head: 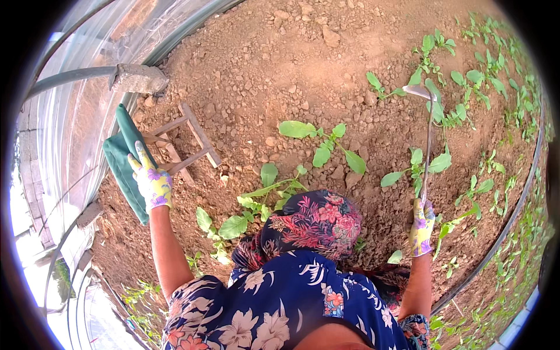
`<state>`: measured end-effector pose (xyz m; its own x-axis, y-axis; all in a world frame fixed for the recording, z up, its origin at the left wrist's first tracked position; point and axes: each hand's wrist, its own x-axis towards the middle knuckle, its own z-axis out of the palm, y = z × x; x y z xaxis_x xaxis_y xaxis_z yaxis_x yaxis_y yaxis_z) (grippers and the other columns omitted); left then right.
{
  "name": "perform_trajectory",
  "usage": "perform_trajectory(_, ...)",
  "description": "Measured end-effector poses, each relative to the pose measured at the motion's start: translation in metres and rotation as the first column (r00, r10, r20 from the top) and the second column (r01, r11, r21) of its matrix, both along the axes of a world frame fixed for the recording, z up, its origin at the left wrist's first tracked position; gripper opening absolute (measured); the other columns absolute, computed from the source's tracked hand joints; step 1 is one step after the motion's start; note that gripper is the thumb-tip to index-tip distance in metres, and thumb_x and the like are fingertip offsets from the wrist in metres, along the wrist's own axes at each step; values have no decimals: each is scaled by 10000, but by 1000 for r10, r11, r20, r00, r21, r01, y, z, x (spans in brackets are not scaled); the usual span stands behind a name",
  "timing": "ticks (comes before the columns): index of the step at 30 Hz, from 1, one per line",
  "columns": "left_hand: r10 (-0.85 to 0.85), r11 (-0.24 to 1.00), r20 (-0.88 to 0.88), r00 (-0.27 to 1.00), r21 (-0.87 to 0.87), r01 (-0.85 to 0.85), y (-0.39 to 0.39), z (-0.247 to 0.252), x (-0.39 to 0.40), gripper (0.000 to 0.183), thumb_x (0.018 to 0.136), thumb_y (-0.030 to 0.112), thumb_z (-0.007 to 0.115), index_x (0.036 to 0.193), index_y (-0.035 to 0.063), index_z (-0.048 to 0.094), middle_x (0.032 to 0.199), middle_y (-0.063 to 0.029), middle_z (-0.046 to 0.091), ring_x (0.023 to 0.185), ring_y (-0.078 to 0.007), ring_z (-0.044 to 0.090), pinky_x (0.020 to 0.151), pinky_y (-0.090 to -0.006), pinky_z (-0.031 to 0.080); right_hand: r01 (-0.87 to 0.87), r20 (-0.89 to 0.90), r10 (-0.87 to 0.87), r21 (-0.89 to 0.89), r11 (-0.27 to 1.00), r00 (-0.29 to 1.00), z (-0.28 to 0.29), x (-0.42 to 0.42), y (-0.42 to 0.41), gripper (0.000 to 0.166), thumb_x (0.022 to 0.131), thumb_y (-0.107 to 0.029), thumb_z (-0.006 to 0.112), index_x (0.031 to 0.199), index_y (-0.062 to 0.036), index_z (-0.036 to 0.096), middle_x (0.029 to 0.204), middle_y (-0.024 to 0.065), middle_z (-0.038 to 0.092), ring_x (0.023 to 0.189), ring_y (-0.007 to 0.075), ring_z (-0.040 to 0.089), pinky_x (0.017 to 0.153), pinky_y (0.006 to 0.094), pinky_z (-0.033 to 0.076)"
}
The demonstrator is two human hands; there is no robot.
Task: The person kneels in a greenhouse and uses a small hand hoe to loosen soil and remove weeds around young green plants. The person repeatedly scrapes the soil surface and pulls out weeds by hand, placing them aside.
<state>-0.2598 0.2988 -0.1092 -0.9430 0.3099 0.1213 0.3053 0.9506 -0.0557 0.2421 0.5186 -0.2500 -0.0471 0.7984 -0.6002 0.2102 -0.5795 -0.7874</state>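
My left hand (152, 181), in a yellow glove with purple flowers, rests against the green fabric seat (124, 168) of a small wooden folding stool (197, 135) lying tipped on the soil at the left. Whether its fingers grip the seat, I cannot tell. My right hand (421, 229), in a matching glove, is closed around the lower end of a thin-handled hand hoe (428, 144). The hoe's metal blade (419, 91) is at the far end, beside leafy green seedlings (435, 103). Broad-leaved seedlings (328, 144) grow from the soil between my hands.
A black irrigation hose (509, 227) curves along the right, with more seedlings around and beyond it. Clear plastic sheeting (83, 127) on curved poles borders the left. A concrete block (139, 79) sits at the foot of one pole. Cloddy brown soil (262, 65) lies ahead.
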Motion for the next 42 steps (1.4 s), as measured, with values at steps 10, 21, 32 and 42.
perform_trajectory(10,-328,881,-124,937,-398,256,57,-38,31,768,752,301,649,1404,107,293,1473,-196,201,1362,-382,161,1037,-513,211,-73,-507,40,-45,996,861,33,-100,12,386,884,-324,586,1131,-46,482,773,8,501,644,115,521,559,262,447)
perform_trajectory(21,-819,474,574,17,658,585,218,-86,174,883,724,100,658,1442,169,148,1304,-246,346,1001,-458,516,819,-480,471,-72,-616,15,-68,995,788,32,-208,37,343,866,-113,605,1181,-34,497,1001,46,592,903,154,588,820,311,485)
perform_trajectory(32,-759,641,643,-99,714,-280,258,-147,149,371,880,82,509,1248,41,484,998,0,554,770,-70,487,667,-213,422,-301,-129,331,210,930,935,28,-179,74,440,903,-187,570,1266,21,436,1129,115,576,962,159,567,840,292,457)
perform_trajectory(42,-560,651,305,771,737,181,332,-202,-48,350,940,298,459,1177,51,532,1001,-166,635,872,-301,610,749,-347,461,115,-3,-116,-66,991,993,10,0,6,266,901,-194,572,1075,5,547,919,93,606,707,129,599,587,239,486)
